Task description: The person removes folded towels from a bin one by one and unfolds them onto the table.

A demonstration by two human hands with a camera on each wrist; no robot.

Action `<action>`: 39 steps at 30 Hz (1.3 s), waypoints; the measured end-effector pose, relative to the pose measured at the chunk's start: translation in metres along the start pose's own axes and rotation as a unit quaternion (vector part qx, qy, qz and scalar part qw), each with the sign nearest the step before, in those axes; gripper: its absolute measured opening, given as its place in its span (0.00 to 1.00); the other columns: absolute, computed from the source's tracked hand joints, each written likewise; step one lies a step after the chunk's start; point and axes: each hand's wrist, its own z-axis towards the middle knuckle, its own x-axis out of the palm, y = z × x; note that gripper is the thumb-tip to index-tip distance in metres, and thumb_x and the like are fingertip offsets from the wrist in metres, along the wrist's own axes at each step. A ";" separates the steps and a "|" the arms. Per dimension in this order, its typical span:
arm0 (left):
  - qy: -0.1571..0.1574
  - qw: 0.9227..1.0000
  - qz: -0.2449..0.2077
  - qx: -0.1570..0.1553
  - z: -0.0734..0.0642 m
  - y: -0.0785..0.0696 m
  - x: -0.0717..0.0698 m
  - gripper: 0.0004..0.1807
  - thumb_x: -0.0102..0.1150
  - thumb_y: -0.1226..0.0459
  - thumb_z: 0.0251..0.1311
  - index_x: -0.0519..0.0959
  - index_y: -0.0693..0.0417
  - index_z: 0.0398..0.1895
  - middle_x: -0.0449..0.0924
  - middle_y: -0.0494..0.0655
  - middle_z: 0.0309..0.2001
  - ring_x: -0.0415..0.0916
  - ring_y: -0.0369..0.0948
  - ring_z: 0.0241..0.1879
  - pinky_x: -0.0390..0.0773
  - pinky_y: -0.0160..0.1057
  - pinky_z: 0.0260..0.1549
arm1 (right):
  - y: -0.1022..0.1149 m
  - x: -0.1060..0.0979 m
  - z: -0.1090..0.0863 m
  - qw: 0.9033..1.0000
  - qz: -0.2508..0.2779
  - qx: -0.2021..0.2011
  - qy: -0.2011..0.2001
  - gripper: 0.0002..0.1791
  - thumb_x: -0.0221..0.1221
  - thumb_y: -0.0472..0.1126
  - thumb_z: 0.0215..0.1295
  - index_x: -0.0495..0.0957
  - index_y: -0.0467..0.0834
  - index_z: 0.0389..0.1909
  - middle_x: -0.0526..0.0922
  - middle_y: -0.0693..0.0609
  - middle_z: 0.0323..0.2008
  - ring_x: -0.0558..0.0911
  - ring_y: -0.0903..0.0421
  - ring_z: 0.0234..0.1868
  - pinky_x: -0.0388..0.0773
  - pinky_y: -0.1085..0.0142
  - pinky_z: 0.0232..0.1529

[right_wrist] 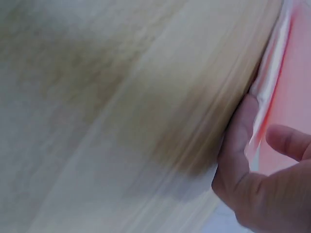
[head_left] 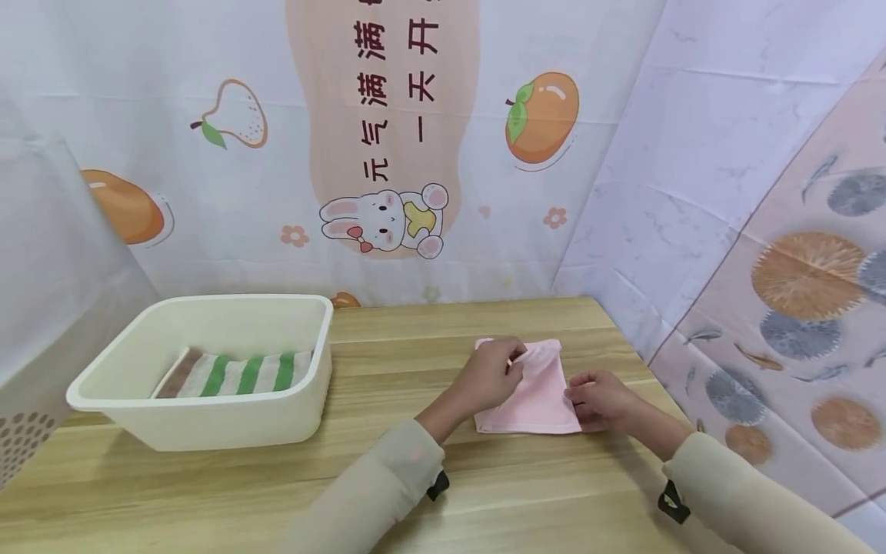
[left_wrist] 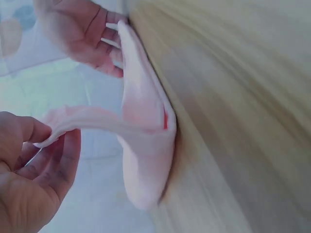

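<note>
A small pink towel [head_left: 536,396] lies folded on the wooden table. My left hand [head_left: 487,375] pinches one layer of it between thumb and fingers. In the left wrist view that raised flap [left_wrist: 92,116] bends up from the rest of the towel, held by the left hand [left_wrist: 29,170]. At the towel's right edge is my right hand [head_left: 604,402], fingers loosely extended. The right wrist view has a finger of the right hand [right_wrist: 272,189] against the towel's edge [right_wrist: 267,82] near the tabletop, with the thumb standing apart from it.
A cream plastic basin [head_left: 221,423] stands on the table [head_left: 415,338] at the left. Inside it lies a green, white and brown striped towel [head_left: 238,375]. Printed curtains [head_left: 429,285] hang behind the table and along its right side.
</note>
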 end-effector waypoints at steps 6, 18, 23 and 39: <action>-0.028 0.999 -0.034 -0.011 -0.013 0.013 -0.023 0.12 0.55 0.69 0.70 0.82 0.56 0.53 0.84 0.48 0.41 0.78 0.35 0.34 0.78 0.32 0.34 | 0.003 0.015 -0.002 0.993 -0.106 -0.033 -0.040 0.26 0.66 0.29 0.61 0.63 0.30 0.56 0.79 0.42 0.35 0.80 0.55 0.24 0.82 0.60 0.23; -0.089 0.991 -0.079 -0.055 -0.053 0.039 -0.069 0.09 0.56 0.72 0.70 0.82 0.56 0.47 0.83 0.47 0.42 0.81 0.41 0.38 0.83 0.35 0.33 | 0.006 0.021 -0.001 0.979 -0.189 -0.035 -0.065 0.27 0.67 0.29 0.61 0.65 0.32 0.57 0.75 0.38 0.39 0.80 0.52 0.26 0.83 0.60 0.23; -0.098 0.989 -0.083 -0.075 -0.071 0.050 -0.081 0.09 0.57 0.74 0.67 0.83 0.56 0.44 0.83 0.48 0.40 0.82 0.41 0.36 0.84 0.34 0.31 | 0.006 0.022 -0.001 0.977 -0.200 -0.036 -0.066 0.27 0.66 0.28 0.62 0.64 0.32 0.58 0.74 0.39 0.38 0.80 0.52 0.26 0.83 0.60 0.23; 0.161 0.966 0.197 -0.053 -0.117 0.057 -0.100 0.10 0.66 0.78 0.56 0.87 0.54 0.32 0.76 0.44 0.32 0.73 0.39 0.34 0.79 0.39 0.35 | 0.004 0.020 0.000 0.976 -0.207 -0.043 -0.060 0.28 0.67 0.29 0.62 0.64 0.32 0.59 0.73 0.40 0.38 0.79 0.53 0.26 0.83 0.60 0.23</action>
